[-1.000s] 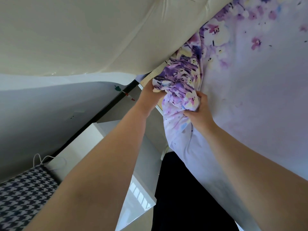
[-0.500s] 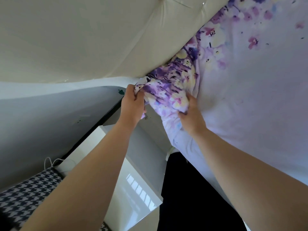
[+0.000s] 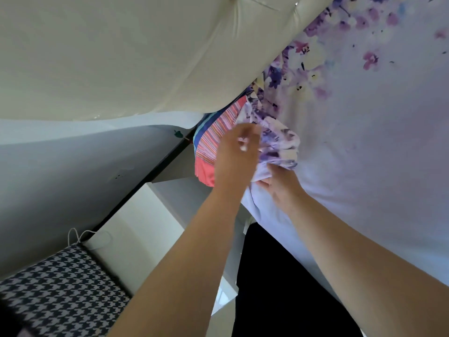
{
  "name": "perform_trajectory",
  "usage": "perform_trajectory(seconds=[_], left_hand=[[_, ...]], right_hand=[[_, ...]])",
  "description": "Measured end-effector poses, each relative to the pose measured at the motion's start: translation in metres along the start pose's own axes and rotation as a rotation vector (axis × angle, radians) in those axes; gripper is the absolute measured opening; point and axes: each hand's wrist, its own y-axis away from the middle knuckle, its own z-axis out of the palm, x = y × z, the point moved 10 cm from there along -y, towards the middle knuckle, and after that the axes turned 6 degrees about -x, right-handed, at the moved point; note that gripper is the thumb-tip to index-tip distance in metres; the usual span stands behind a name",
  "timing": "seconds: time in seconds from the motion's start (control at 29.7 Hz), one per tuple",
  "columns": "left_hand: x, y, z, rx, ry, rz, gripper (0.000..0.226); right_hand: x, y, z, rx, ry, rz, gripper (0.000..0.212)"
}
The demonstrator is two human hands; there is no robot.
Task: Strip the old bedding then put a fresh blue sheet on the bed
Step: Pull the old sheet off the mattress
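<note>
Both hands were bunching one corner of the floral sheet [image 3: 364, 117] at the bed's head end, near the padded headboard [image 3: 121, 57]. My left hand [image 3: 237, 159] clutched the gathered cloth; my right hand [image 3: 283, 183], at its 4 o'clock, pinched the pale fold beneath. The peeled corner bared a striped cover [image 3: 213, 139] at 9 o'clock. I judged the risk to be fabric snagging between mattress and headboard, or the striped layer dragging along. The sheet's long axis ran from 11 toward 5 o'clock.
</note>
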Motion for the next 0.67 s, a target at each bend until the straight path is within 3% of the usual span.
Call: perform_trajectory(seconds=[0.07, 0.1, 0.13, 0.24, 0.34, 0.47, 0.54, 0.61, 0.67], left_hand=[[-0.062, -0.012, -0.017, 0.189, 0.140, -0.306, 0.069], [-0.093, -0.011, -0.011, 0.182, 0.245, -0.484, 0.091], [-0.117, -0.011, 0.002, 0.136, 0.369, -0.595, 0.099], [-0.133, -0.014, 0.037, -0.008, 0.698, -0.712, 0.069], [-0.137, -0.027, 0.046, -0.020, 0.764, -0.766, 0.061], [-0.163, -0.047, 0.022, 0.207, 0.657, -0.745, 0.051], [-0.158, -0.053, 0.002, 0.297, 0.557, -0.629, 0.032], [-0.152, -0.054, -0.014, 0.329, 0.425, -0.547, 0.028], [-0.146, -0.053, -0.027, 0.348, 0.311, -0.482, 0.030]], right_hand=[[0.000, 0.000, -0.003, -0.090, -0.140, 0.009, 0.020], [-0.003, 0.001, -0.004, -0.103, -0.210, -0.001, 0.023], [-0.001, 0.000, -0.010, -0.108, -0.245, 0.001, 0.027], [0.004, 0.000, -0.015, -0.109, -0.238, 0.035, 0.036], [0.005, 0.004, -0.012, -0.126, -0.222, 0.068, 0.032], [0.013, 0.004, -0.023, -0.028, -0.208, 0.067, 0.023], [0.003, 0.006, -0.035, -0.024, 0.006, 0.035, 0.048], [-0.004, 0.017, -0.039, -0.218, 0.380, 0.098, 0.080], [-0.004, 0.041, -0.048, -0.546, 0.641, 0.333, 0.069]])
